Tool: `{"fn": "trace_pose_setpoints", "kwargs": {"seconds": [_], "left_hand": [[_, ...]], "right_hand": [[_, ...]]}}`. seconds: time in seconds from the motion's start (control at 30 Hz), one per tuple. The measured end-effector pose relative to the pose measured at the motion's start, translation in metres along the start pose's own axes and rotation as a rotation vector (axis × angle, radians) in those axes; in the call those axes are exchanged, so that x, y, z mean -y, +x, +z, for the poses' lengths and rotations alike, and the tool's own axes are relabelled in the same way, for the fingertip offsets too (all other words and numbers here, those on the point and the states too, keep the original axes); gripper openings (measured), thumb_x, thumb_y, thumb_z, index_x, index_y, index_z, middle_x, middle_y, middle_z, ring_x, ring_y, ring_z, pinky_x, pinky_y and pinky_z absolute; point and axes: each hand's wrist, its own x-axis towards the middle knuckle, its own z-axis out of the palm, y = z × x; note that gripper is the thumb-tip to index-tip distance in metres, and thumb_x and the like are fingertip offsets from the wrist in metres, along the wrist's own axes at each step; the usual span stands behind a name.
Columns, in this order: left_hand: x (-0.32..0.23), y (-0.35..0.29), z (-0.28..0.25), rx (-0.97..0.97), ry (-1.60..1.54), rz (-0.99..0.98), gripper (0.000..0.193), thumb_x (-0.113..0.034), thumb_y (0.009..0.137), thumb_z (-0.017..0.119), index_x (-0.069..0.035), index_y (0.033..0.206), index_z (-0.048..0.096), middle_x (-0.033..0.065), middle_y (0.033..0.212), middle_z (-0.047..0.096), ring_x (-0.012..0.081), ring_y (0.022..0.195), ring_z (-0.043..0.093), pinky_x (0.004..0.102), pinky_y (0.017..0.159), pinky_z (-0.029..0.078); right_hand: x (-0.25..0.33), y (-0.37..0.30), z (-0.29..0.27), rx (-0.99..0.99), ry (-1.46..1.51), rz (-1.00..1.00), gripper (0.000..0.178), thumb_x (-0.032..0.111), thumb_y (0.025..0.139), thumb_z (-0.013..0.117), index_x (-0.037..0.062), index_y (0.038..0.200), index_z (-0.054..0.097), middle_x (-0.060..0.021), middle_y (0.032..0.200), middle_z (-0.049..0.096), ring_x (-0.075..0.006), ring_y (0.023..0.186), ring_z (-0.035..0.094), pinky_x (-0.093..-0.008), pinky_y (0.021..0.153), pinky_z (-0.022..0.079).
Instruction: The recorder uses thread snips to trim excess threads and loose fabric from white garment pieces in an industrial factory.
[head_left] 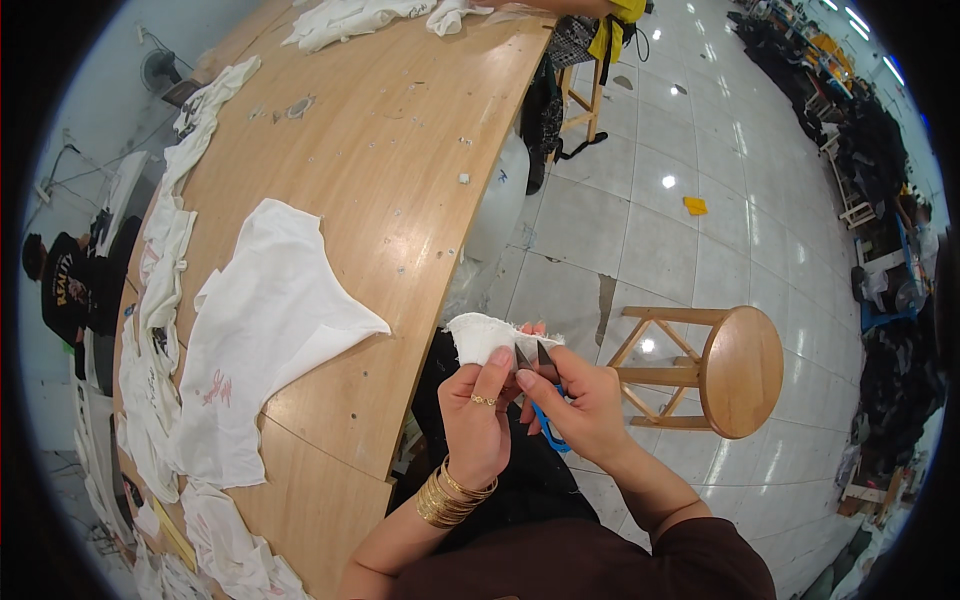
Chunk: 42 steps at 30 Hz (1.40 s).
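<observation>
My left hand pinches a small white cloth piece over my lap, just off the table's edge. The cloth has a frayed edge with loose threads along its top right. In my right hand is a pair of scissors with blue handles. Its dark blades stand apart in a V close to the cloth and my left fingertips. Whether a blade touches the cloth I cannot tell. On the table to my left, a white garment with a reddish print lies spread out.
More white garments line the far left of the wooden table. A wooden stool stands to my right on the tiled floor. At the table's far end another person's arm shows. Dark cloth heaps lie far right.
</observation>
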Motion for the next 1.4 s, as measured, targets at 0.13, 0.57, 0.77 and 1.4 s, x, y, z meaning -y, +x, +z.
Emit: {"fn": "trace_pose_setpoints", "kwargs": {"seconds": [0.13, 0.57, 0.77, 1.4], "left_hand": [[0.000, 0.000, -0.002, 0.034, -0.006, 0.001, 0.028, -0.020, 0.091, 0.048, 0.006, 0.089, 0.058, 0.0200, 0.117, 0.056, 0.0147, 0.069, 0.061, 0.0247, 0.048, 0.046], [-0.001, 0.000, 0.006, -0.029, -0.062, 0.001, 0.024, -0.015, 0.090, 0.054, 0.002, 0.073, 0.058, 0.0066, 0.069, 0.058, 0.0104, 0.048, 0.048, 0.0240, 0.039, 0.036], [-0.002, -0.001, 0.005, -0.026, -0.031, 0.025, 0.026, -0.016, 0.090, 0.055, 0.002, 0.072, 0.057, 0.0059, 0.066, 0.057, 0.0099, 0.045, 0.046, 0.0234, 0.038, 0.035], [0.000, -0.001, 0.006, -0.028, -0.019, 0.041, 0.027, -0.016, 0.090, 0.055, 0.003, 0.071, 0.058, 0.0060, 0.064, 0.057, 0.0099, 0.044, 0.046, 0.0236, 0.036, 0.035]], "right_hand": [[-0.001, -0.001, 0.000, 0.003, 0.038, 0.017, 0.016, 0.009, 0.089, 0.055, -0.0065, 0.093, 0.054, -0.0065, 0.072, 0.061, -0.0089, 0.056, 0.058, -0.0224, 0.044, 0.047], [-0.004, -0.003, 0.005, -0.053, 0.048, -0.035, 0.019, 0.009, 0.090, 0.052, -0.0072, 0.100, 0.052, -0.0066, 0.074, 0.060, -0.0094, 0.059, 0.057, -0.0229, 0.046, 0.048], [-0.007, -0.004, 0.005, -0.051, 0.141, -0.019, 0.019, 0.007, 0.090, 0.051, -0.0073, 0.103, 0.051, -0.0076, 0.076, 0.060, -0.0101, 0.060, 0.057, -0.0230, 0.046, 0.048], [-0.004, -0.003, 0.006, -0.051, 0.137, -0.003, 0.018, 0.009, 0.090, 0.052, -0.0058, 0.101, 0.052, -0.0079, 0.078, 0.061, -0.0100, 0.058, 0.057, -0.0223, 0.045, 0.047]]}}
